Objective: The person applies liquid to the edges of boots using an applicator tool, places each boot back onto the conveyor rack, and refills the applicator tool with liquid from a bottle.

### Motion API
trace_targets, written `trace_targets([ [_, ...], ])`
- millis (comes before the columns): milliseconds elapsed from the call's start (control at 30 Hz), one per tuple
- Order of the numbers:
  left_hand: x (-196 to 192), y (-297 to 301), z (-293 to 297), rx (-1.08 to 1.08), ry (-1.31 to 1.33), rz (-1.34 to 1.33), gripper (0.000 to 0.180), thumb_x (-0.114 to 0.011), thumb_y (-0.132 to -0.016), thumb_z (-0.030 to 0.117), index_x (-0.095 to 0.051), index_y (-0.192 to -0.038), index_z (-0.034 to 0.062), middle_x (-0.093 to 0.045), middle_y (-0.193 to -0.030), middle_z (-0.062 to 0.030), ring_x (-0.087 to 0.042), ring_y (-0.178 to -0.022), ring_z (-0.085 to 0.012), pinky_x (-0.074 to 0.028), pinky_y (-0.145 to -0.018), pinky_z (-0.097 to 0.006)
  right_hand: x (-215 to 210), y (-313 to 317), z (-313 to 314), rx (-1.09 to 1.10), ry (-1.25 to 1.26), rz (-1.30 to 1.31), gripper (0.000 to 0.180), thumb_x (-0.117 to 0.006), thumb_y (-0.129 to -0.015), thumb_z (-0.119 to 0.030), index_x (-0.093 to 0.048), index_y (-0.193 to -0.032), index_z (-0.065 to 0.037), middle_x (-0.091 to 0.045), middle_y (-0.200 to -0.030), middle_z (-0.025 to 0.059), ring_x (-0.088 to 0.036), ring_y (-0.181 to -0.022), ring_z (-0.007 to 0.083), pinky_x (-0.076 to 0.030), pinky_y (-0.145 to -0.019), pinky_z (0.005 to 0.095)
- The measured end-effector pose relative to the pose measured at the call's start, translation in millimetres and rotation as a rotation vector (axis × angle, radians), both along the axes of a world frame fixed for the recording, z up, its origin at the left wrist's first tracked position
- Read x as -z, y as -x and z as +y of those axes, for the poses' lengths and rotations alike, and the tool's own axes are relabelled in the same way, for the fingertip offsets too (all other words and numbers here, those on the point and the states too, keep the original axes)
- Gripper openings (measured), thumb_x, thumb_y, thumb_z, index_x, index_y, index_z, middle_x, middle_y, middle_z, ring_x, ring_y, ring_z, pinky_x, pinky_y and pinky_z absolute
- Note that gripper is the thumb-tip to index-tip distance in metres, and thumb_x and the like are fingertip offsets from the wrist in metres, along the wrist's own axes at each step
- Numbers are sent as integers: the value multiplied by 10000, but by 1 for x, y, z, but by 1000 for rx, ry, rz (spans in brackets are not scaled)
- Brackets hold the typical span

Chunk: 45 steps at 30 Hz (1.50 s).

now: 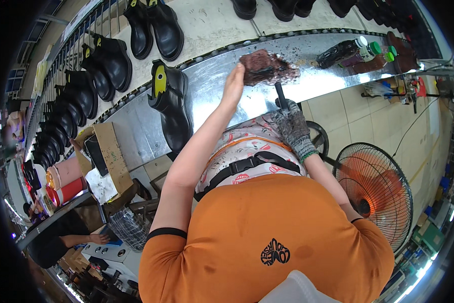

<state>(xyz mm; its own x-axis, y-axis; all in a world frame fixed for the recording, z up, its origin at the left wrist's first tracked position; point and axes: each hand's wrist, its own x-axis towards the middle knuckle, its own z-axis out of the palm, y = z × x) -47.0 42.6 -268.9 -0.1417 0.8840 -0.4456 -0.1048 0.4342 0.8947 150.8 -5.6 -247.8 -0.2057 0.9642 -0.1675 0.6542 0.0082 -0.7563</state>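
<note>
My bare left hand point(233, 83) is closed on the left edge of a shaggy, reddish-brown cloth-like piece point(261, 66) lying on the metal ledge. Its right part is smeared, and dark crumbs are scattered around it. My right hand point(291, 127), in a grey knit glove, grips a black-handled tool point(280, 93). The tool points at the brown piece's lower edge; its working end cannot be made out. To the left of my left hand, a black ankle boot point(172, 108) with a yellow lining stands on the ledge.
Black boots point(158, 30) line the conveyor behind and curve along the left. Bottles point(342, 52) with white and green caps are at the ledge's right. A cardboard box point(111, 156) stands at left, a large fan point(373, 194) at right. Another person's hand point(99, 238) shows lower left.
</note>
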Motion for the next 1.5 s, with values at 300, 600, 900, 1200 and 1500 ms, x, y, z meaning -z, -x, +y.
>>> trace_targets([
  [300, -36, -6, -30, -200, -85, -38, 570, -506, -925, 398, -413, -1346, 26, -459, -1338, -141, -463, -1172, -212, -338, -1005, -324, -5, -1, -1, 25, 64, 47, 474, -517, -872, -305, -481, -1230, 4, -575, -1088, 244, -574, -984, 378, -453, -847, 431],
  [600, -106, 109, -64, -693, -733, 354, 144, -640, -790, -56, -604, -923, -11, -647, -900, -100, -610, -859, -137, -478, -786, -233, 19, -13, 3, -97, -41, -183, 473, -471, -904, -338, -464, -1248, -14, -564, -1093, 250, -554, -998, 397, -447, -854, 450],
  [900, -41, 199, -51, -421, -378, -12, 550, -404, -953, 465, -555, -1155, -23, -595, -1128, -132, -557, -1051, -200, -403, -938, -313, 24, -23, -6, -241, -132, -213, 401, -483, -900, -320, -533, -1164, -23, -562, -1085, 228, -547, -991, 374, -424, -880, 440],
  [1200, -21, 213, 2, 76, -251, -207, 760, -206, -904, 648, -622, -913, 12, -633, -900, -105, -550, -984, -223, -377, -936, -324, 42, -21, 3, -297, -888, -288, 506, -463, -901, -202, -352, -1365, -32, -618, -907, 155, -579, -655, 233, -481, -596, 334],
  [1500, -69, 184, -17, 120, -511, -270, 644, -257, -976, 447, -548, -590, 21, -510, -618, -89, -503, -852, -243, -345, -926, -331, -1, -2, -11, -57, 47, 560, 604, -480, -894, -116, -195, -1426, -113, -600, -918, 100, -525, -519, 94, -456, -430, 229],
])
